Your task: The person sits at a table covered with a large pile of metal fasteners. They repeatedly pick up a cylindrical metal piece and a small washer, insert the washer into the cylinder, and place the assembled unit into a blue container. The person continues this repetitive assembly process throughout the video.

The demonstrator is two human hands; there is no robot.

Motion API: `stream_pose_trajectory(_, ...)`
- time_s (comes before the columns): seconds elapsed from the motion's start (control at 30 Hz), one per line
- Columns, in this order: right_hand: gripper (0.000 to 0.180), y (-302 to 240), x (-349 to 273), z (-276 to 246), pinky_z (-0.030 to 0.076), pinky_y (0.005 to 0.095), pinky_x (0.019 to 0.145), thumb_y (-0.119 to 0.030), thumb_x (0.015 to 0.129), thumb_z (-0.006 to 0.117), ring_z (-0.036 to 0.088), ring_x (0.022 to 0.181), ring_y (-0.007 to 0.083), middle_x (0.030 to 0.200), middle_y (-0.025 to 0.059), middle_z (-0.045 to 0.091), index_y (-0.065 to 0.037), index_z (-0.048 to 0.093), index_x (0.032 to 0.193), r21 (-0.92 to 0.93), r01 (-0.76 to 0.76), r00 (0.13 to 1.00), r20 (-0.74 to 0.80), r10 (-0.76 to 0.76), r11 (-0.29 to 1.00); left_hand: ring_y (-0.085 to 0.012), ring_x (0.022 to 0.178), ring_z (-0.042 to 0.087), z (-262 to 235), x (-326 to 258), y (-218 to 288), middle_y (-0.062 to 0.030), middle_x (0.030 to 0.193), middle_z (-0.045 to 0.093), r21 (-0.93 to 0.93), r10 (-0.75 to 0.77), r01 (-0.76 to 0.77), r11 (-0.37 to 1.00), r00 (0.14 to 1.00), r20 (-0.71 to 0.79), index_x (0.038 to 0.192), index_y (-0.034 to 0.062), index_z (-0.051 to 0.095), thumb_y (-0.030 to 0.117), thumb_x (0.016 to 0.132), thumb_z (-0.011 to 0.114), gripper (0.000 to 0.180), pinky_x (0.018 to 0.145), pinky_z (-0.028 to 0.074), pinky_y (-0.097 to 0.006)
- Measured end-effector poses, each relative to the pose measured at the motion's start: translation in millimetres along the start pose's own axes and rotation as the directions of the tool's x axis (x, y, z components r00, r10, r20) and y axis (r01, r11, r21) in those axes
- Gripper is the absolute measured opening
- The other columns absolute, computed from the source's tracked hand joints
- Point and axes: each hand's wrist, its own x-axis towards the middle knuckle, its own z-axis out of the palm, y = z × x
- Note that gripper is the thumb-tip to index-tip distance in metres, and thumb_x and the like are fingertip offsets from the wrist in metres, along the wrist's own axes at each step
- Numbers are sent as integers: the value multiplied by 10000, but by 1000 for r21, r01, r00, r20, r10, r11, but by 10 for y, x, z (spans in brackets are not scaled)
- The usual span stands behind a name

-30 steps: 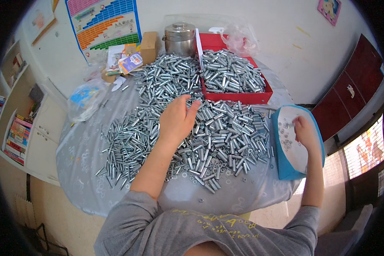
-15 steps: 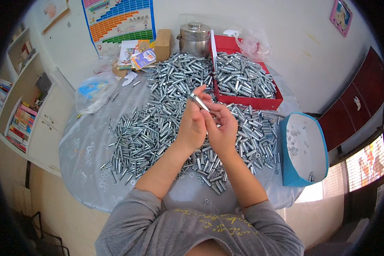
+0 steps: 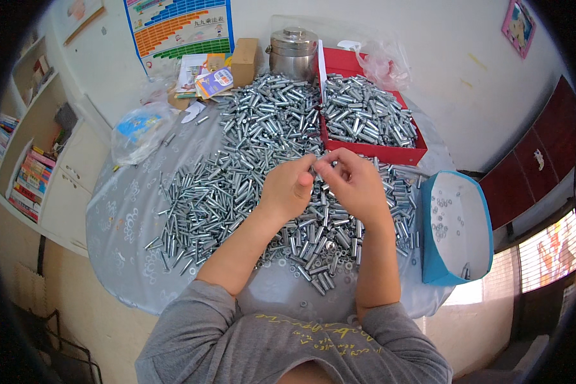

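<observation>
Over the middle of a large heap of silvery metal bolts and sleeves [image 3: 237,192], my two hands meet at the fingertips. My left hand [image 3: 289,187] is closed, its thumb and fingers pinched round a metal bolt that is almost wholly hidden; only a sliver of grey shows between the hands. My right hand [image 3: 358,185] is closed too, with thumb and bent forefinger pressed together against the left fingertips. What the right fingers grip is hidden. Small nuts and washers [image 3: 329,246] lie among the bolts just below the hands.
Behind the heap, a red box [image 3: 381,152] is filled with metal sleeves. A blue bin [image 3: 456,280] at the right holds scattered small rings. A steel pot [image 3: 293,56], a cardboard box [image 3: 244,63] and a plastic bag [image 3: 141,134] stand along the table's back and left.
Both hands have come down slightly toward me, and the right hand has turned and shifted right. The bolt, plainly visible before with its shank slanting between the hands, is now mostly covered by fingers.
</observation>
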Motion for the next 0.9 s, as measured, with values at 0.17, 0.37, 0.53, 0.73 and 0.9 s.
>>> stream_pose_trajectory(0.17, 213, 53, -17, 21, 411, 322, 517, -239, 812, 591, 540, 540, 222, 598, 88, 554, -36, 539, 777, -57, -14, 987, 162, 23, 998, -349, 551, 560, -33, 17, 172, -128, 560, 525, 179, 9, -5, 984, 1000, -21, 888, 32, 462, 857, 621, 96, 941, 465, 399, -409)
stream_pose_trajectory(0.37, 119, 110, -20, 151, 435, 344, 619, -124, 863, 488, 567, 666, 270, 757, 140, 581, -15, 478, 910, 220, 121, 982, 115, -149, 968, -304, 460, 549, 12, 26, 82, -108, 495, 502, 243, 126, -97, 965, 986, -106, 1132, 34, 432, 893, 536, 131, 1088, 390, 376, -380)
stream_pose_trajectory(0.53, 147, 34, -29, 128, 429, 343, 634, -86, 868, 456, 562, 686, 275, 755, 142, 558, -25, 440, 1001, 248, 190, 965, 130, -227, 950, -234, 527, 601, -57, -3, 171, -68, 595, 587, 258, 48, -23, 966, 995, -90, 1209, 55, 436, 896, 555, 77, 1124, 434, 408, -305)
stream_pose_trajectory(0.73, 266, 80, -5, 194, 410, 328, 596, -75, 856, 457, 498, 598, 249, 694, 83, 491, -30, 404, 1113, 191, 426, 902, -21, -430, 884, -217, 480, 568, -91, 6, 201, -52, 540, 544, 214, 37, -8, 977, 991, -132, 1238, 54, 414, 881, 583, 63, 1112, 414, 376, -307)
stream_pose_trajectory(0.9, 329, 17, -24, 97, 417, 337, 614, -98, 832, 485, 522, 632, 265, 743, 104, 515, -21, 398, 1140, 244, 155, 977, 105, -184, 957, -216, 462, 547, -55, 6, 174, -43, 509, 499, 211, 74, -38, 977, 984, -163, 1250, 55, 405, 875, 595, 64, 1103, 407, 358, -316)
